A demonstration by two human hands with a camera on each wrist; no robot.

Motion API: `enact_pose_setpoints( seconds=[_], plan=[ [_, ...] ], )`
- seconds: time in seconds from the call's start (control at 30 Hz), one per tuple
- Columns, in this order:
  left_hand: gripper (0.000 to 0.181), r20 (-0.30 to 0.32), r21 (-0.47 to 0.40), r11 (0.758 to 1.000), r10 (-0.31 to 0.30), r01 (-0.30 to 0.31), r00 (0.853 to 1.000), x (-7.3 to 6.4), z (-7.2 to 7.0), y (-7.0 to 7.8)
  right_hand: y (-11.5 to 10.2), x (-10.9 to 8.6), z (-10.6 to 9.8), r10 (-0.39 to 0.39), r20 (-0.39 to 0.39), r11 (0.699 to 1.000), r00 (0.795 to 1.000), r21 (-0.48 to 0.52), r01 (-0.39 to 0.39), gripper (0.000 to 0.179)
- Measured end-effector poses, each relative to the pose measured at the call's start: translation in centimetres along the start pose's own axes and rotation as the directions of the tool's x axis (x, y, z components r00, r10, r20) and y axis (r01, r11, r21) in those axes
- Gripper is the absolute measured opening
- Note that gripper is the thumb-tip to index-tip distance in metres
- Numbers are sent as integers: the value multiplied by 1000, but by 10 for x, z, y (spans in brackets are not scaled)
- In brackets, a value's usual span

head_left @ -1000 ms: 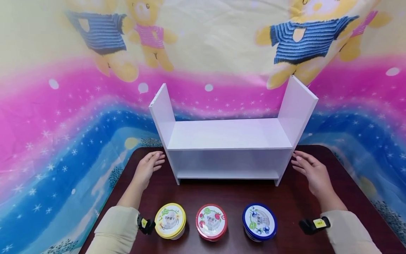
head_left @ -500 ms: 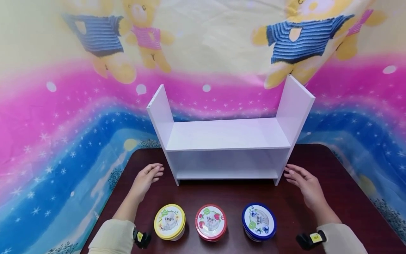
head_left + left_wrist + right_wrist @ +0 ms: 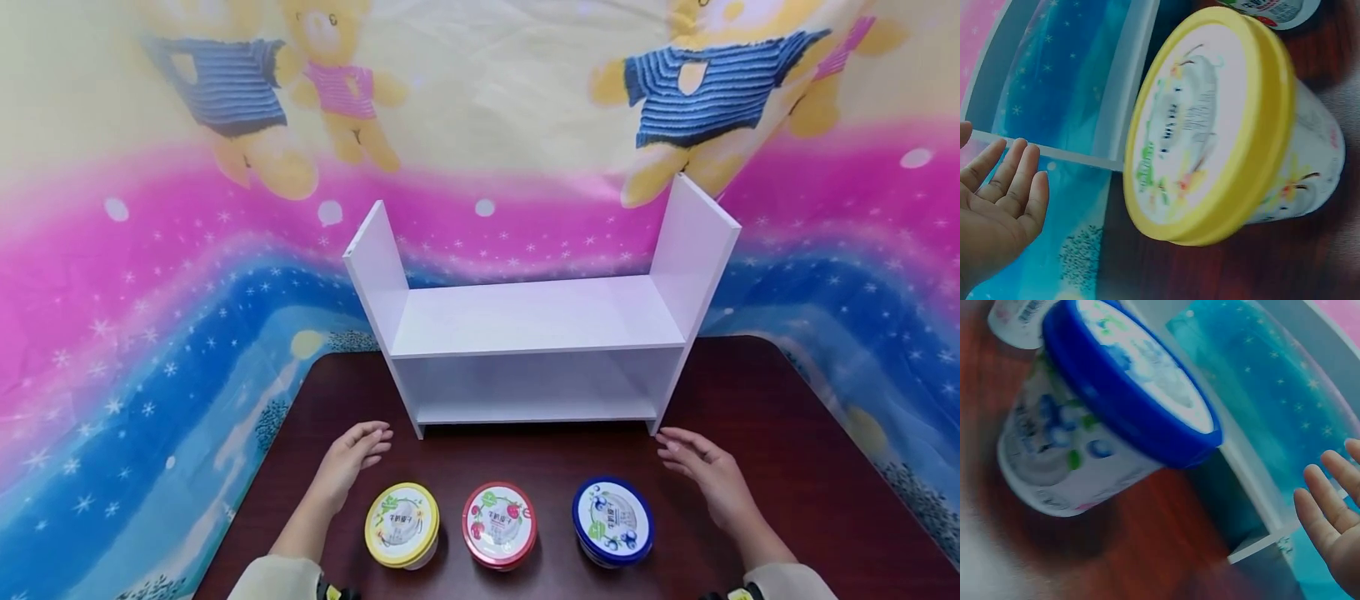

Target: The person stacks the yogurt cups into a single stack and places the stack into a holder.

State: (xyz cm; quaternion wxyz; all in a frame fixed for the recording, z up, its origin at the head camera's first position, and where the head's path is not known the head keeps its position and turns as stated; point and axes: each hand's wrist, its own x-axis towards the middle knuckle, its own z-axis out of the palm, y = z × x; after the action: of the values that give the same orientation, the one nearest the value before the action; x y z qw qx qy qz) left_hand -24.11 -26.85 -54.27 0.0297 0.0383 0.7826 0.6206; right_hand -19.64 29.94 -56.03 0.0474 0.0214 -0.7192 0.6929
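Three lidded tubs stand in a row on the table: a yellow-lidded tub [image 3: 402, 525] at the left, a red-lidded tub [image 3: 499, 527] in the middle and a blue-lidded tub [image 3: 613, 522] at the right. My left hand [image 3: 347, 460] hovers behind and left of the yellow-lidded tub, fingers loosely extended and holding nothing. Beyond the blue-lidded tub, to its right, my right hand [image 3: 705, 471] is held out with relaxed fingers, also holding nothing. In the left wrist view the yellow lid [image 3: 1210, 125] is apart from the hand. The right wrist view has the blue lid [image 3: 1129, 387] clear of the fingers.
A white two-level shelf [image 3: 536, 317] with tall side panels stands behind the tubs. Its lower front corners lie close to both hands. The dark wooden table [image 3: 780, 433] has rounded far corners, and a printed curtain [image 3: 187, 292] hangs behind it.
Both hands have come down and back toward me, from beside the shelf's side panels to near its front feet. The tubs and the shelf have stayed put; the head view has shifted slightly.
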Motion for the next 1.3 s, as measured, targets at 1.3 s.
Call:
enact_pose_setpoints(
  seconds=[1.3],
  plan=[
    [61, 14, 5, 969, -247, 247, 969, -92, 34, 68, -43, -83, 49, 2, 344, 986, 939, -157, 55, 78]
  ],
)
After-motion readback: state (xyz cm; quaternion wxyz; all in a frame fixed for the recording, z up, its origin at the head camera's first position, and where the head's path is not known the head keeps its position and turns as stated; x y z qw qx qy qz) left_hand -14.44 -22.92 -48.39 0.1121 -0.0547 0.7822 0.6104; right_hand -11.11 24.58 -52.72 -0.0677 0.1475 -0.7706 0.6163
